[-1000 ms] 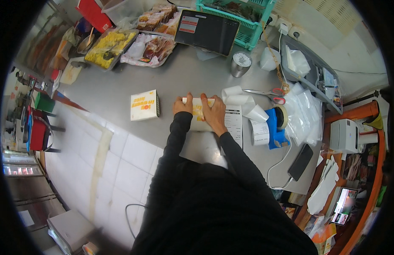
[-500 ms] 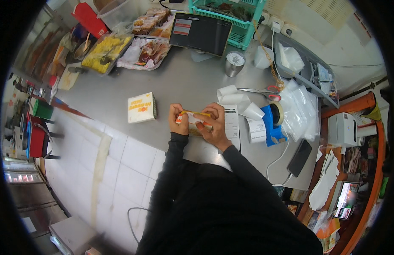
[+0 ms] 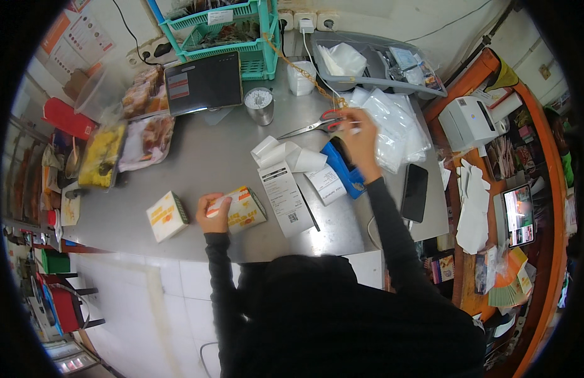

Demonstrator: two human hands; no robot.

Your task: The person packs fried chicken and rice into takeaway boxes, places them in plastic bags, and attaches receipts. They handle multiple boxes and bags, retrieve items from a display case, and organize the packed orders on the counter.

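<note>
My left hand [image 3: 217, 214] grips the left end of a small white carton box [image 3: 246, 209] with orange and yellow print, resting on the steel table. A second box [image 3: 167, 217] of the same kind lies just left of that hand. Over the blue tape dispenser [image 3: 351, 179], my right hand [image 3: 360, 140] has its fingers curled in, beside the handles of the scissors [image 3: 309, 128]. Whatever those fingers may pinch is too small to make out. The hand hides most of the tape roll.
Curled receipt paper [image 3: 285, 154] and a printed slip [image 3: 285, 198] lie mid-table. Clear plastic bags [image 3: 396, 135] and a phone [image 3: 415, 192] are at the right. A metal cup [image 3: 260, 108], tablet [image 3: 204, 84] and food trays [image 3: 102, 156] stand farther back.
Both hands were together on the box. My right hand has let go and moved right to the tape dispenser, while the left keeps the box. The view has shifted rightward.
</note>
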